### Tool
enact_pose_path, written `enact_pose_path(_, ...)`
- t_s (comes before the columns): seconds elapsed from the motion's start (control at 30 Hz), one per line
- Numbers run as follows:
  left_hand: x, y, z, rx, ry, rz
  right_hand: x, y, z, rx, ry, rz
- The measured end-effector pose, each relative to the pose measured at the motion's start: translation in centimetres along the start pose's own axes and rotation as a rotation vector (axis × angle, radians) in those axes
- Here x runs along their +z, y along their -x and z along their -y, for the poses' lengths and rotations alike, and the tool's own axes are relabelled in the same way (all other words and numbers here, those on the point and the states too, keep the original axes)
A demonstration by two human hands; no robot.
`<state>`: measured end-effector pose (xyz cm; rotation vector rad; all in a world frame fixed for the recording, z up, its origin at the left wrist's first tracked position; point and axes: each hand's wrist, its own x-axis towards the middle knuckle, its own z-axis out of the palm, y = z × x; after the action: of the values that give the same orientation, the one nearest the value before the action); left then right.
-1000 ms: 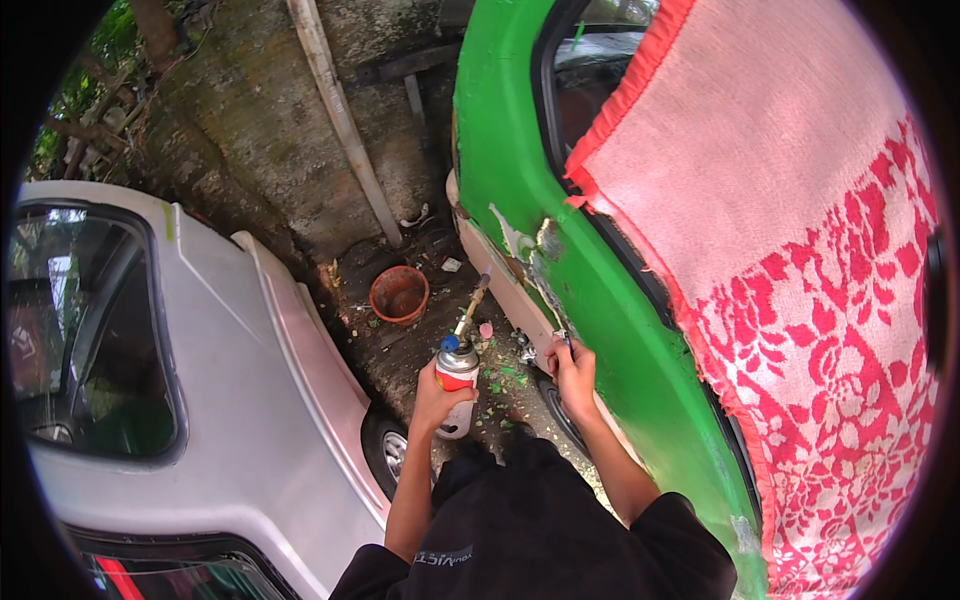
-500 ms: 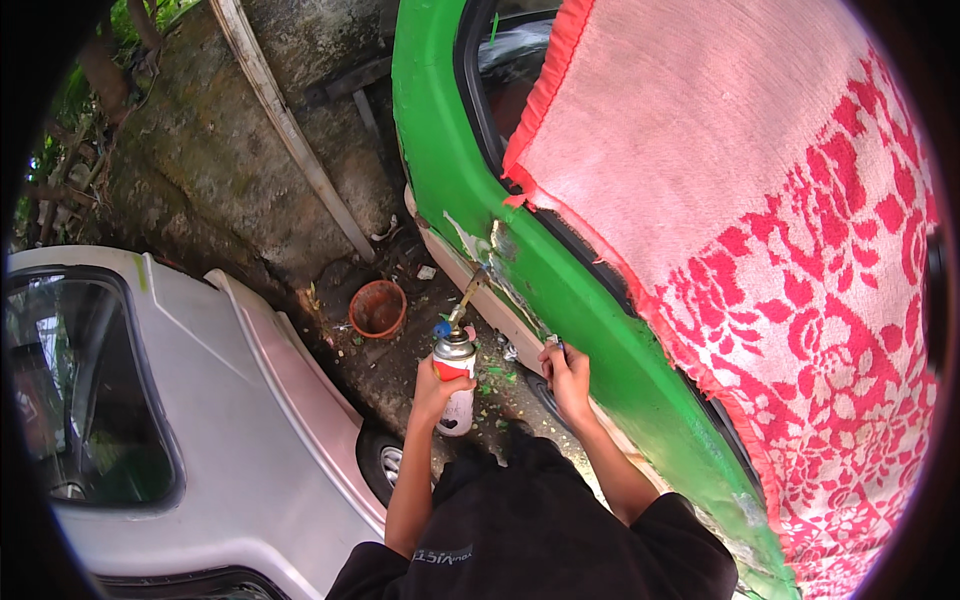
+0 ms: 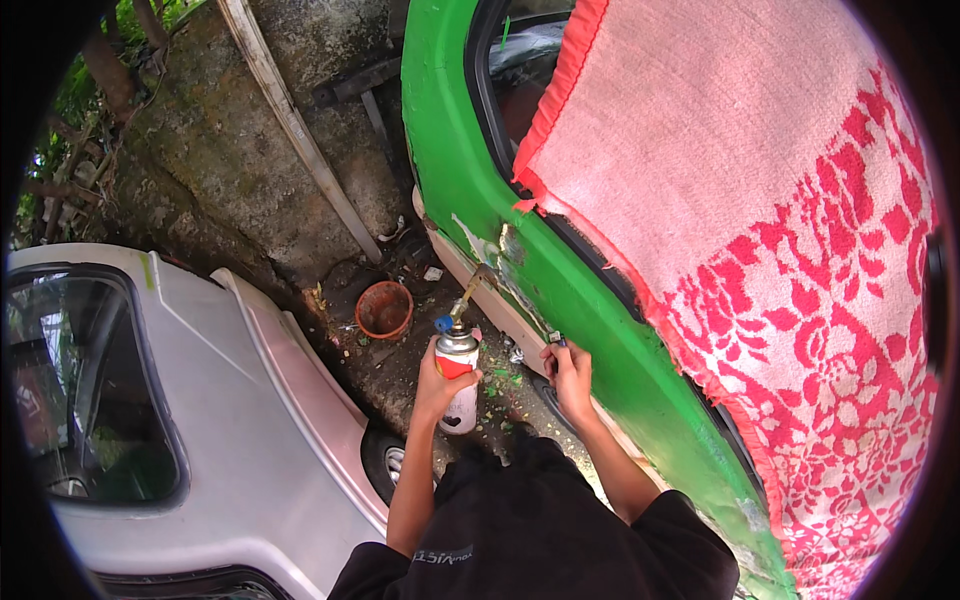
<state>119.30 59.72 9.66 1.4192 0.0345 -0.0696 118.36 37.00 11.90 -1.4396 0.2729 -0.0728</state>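
My left hand (image 3: 433,385) is wrapped round a gas canister (image 3: 461,412), white and red with a silver top, held nearly upright. Screwed onto it is a brass torch head (image 3: 468,293) with a blue knob (image 3: 444,323); its nozzle points toward the green car body (image 3: 610,345). No flame can be made out. Close to the lower green panel, my right hand (image 3: 570,385) is closed on a small tool with a metallic end (image 3: 556,338), mostly hidden by the fingers. Ahead of the nozzle, the paint is chipped and peeled in a pale damaged patch (image 3: 512,245).
A pink and red floral cloth (image 3: 760,250) covers the green car's upper side. On the left stands a silver car (image 3: 240,370). A terracotta pot (image 3: 384,309) sits on the littered ground between them. Behind, a long board (image 3: 300,130) leans on a rough wall.
The view has shifted slightly, so the cars, pot and board appear a little farther right. Both hands keep their grips and have barely moved.
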Motion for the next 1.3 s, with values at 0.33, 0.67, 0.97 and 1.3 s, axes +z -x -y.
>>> enact_pose_path(0.33,0.0,-0.7,-0.5,-0.065,-0.008,0.083,0.0,-0.1,-0.1,0.010,-0.055,-0.002)
enact_pose_path(0.67,-0.9,-1.7,-1.0,0.002,-0.161,0.078,-0.4,-0.2,-0.7,0.015,-0.035,-0.016)
enact_pose_path(0.97,-0.1,-1.6,-2.4,0.040,-0.168,0.077,-0.2,-0.4,-0.6,0.006,-0.028,-0.022)
enact_pose_path(1.3,-0.5,-1.8,-3.5,0.089,-0.156,0.133,0.3,-0.2,-0.4,0.000,-0.024,-0.028)
